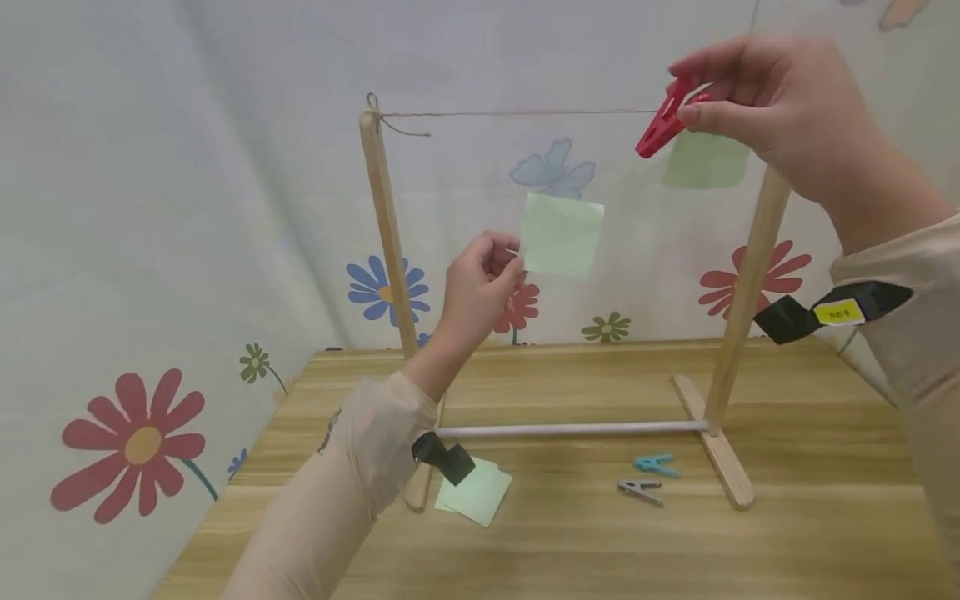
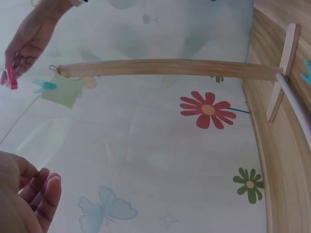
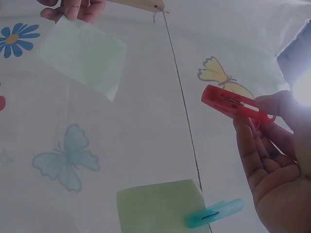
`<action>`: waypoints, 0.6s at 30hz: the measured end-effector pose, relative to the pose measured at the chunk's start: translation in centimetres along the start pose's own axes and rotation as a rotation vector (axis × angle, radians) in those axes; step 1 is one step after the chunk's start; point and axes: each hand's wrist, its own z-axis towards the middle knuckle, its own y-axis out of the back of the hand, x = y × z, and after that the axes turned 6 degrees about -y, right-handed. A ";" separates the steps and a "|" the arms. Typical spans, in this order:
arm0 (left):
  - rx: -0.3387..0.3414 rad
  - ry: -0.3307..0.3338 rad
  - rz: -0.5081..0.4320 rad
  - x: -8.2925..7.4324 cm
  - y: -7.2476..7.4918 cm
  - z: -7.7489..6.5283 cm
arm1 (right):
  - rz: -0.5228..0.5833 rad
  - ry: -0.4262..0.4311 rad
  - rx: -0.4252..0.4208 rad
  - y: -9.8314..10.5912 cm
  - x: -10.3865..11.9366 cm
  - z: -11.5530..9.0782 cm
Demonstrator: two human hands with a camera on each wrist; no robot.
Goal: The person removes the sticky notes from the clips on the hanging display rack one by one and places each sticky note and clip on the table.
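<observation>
Clock centred on the head view, and at ten o'clock there's the left post [image 1: 386, 208], string [image 1: 517, 112] knotted at its top. Straight down at six, loose green notes [image 1: 480, 493] lie overlapping on the table [image 1: 570, 533]. Just left of centre, here's the left hand [image 1: 478, 283], thumb and fingertips closed in a pinch on the edge of a pale green note [image 1: 562, 236]! That note sits towards two o'clock, below the string and apart from it. Down past four, a grey clothespin [image 1: 640, 492] and a blue clothespin [image 1: 657, 465] lie side by side. Up between one and two, the red clothespin [image 1: 662, 125], pinched by its handles between the right hand's [image 1: 787, 117] thumb and fingers, and clear of the string! At two, a hanging note [image 1: 705, 162], a turquoise clip [image 3: 215, 213] gripping it to the line. Right post [image 1: 746, 292] at three.
</observation>
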 end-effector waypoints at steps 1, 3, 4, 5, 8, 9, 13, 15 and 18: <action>0.003 -0.001 0.005 0.0 0.0 -0.1 | 0.012 0.015 0.009 0.0 -0.1 -0.3; 0.006 -0.005 0.013 0.1 -0.1 -0.3 | 0.028 0.041 0.031 -0.1 -0.3 -0.9; 0.007 -0.008 0.016 0.1 -0.1 -0.4 | 0.047 0.055 0.045 -0.2 -0.4 -1.2; 0.007 -0.010 0.022 0.0 -0.1 -0.6 | 0.050 0.066 0.056 -0.2 -0.5 -1.5; 0.028 0.004 0.003 -0.1 0.0 -1.2 | 0.010 0.071 0.075 -0.4 -0.8 -2.5; 0.038 0.007 -0.007 -0.1 0.0 -1.4 | -0.003 0.070 0.081 -0.4 -0.9 -2.8; 0.083 0.014 -0.047 0.1 0.1 -2.5 | -0.024 0.051 0.110 -0.4 -1.5 -4.1; 0.093 0.002 -0.044 0.3 0.2 -3.0 | -0.016 0.048 0.136 -0.4 -1.8 -4.6; 0.099 -0.001 -0.027 0.4 0.5 -3.7 | -0.007 0.043 0.173 -0.6 -2.2 -5.3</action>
